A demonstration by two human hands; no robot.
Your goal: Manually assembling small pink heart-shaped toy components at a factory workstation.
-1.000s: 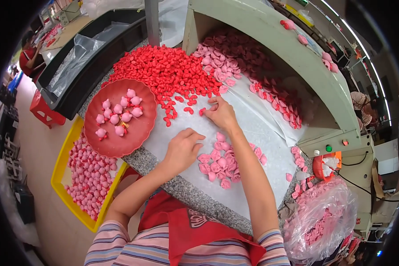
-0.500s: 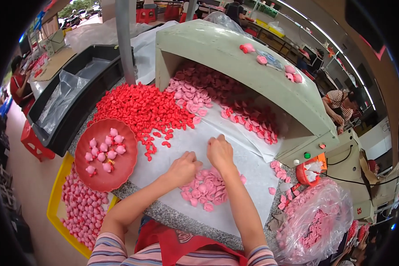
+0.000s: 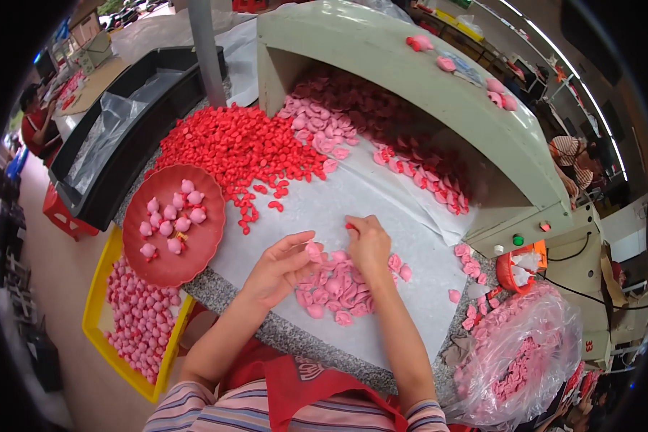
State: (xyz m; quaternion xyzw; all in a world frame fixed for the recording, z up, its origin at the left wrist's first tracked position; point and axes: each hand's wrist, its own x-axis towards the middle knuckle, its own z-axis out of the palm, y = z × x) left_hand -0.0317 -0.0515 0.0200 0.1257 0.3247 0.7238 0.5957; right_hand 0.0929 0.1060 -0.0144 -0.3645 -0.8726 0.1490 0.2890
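Note:
Between the thumb and fingers of my left hand [image 3: 275,270] is a small pink rounded piece [image 3: 314,249], the palm turned partly up. A little to the right, my right hand [image 3: 371,248] pinches a small red piece [image 3: 350,226] at its fingertips. Both hands are over a white sheet [image 3: 281,216], apart from each other. Under and between them lies a loose pile of pink cupped pieces [image 3: 335,288]. A heap of small red bean-shaped pieces [image 3: 230,147] spreads over the sheet's far left.
A red scalloped dish [image 3: 140,252] holds several pink-and-red pieces, above a yellow crate [image 3: 93,306] of more. Ahead stands a pale green hooded machine [image 3: 410,54] with pink pieces inside. A black tray [image 3: 115,169] lies left of a pole [image 3: 206,57]; a plastic bag [image 3: 554,324] bulges at right.
My left hand has rolled open toward palm-up, and the pink piece now shows in its fingers. A red piece now shows at my right fingertips. The whole view has shifted slightly.

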